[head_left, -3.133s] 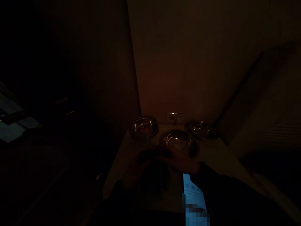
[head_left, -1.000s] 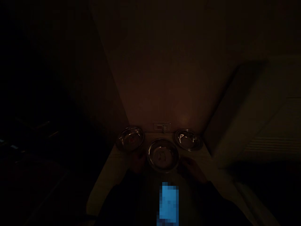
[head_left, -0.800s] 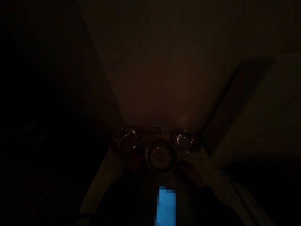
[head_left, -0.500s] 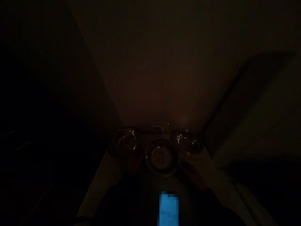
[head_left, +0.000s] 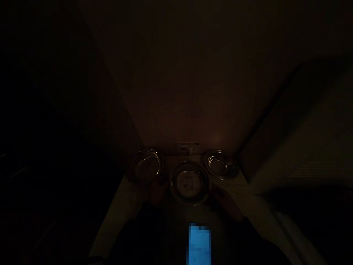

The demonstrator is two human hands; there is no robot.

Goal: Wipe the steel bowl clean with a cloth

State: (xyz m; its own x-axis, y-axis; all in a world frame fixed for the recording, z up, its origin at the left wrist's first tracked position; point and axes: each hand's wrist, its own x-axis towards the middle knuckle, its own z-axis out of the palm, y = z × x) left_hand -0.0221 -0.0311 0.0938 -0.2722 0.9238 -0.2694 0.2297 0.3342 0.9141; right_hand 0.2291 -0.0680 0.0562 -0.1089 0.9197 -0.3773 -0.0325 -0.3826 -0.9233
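In near darkness, a round shiny metal bowl point(head_left: 189, 202) with a wide rim sits in the middle of a small pale table. My right hand point(head_left: 226, 202) is at its right rim, the fingertips lost in shadow. Whether they grip the rim, I cannot tell. Between this bowl and the left metal bowl point(head_left: 146, 176) is my left hand point(head_left: 157, 191), very dim, its fingers hard to make out. A third metal bowl point(head_left: 220, 169) stands at the back right, a little beyond my right hand.
The pale table point(head_left: 113, 217) meets a wall point(head_left: 179, 92) at its back. A socket-like plate point(head_left: 187, 148) is low on that wall. A bright blue pixelated patch point(head_left: 199, 244) covers the front middle. To the right rises a large panel point(head_left: 298, 121).
The view has shifted very slightly. The three bowls and both hands keep nearly the same places. Surface detail inside the middle bowl shows a little differently.
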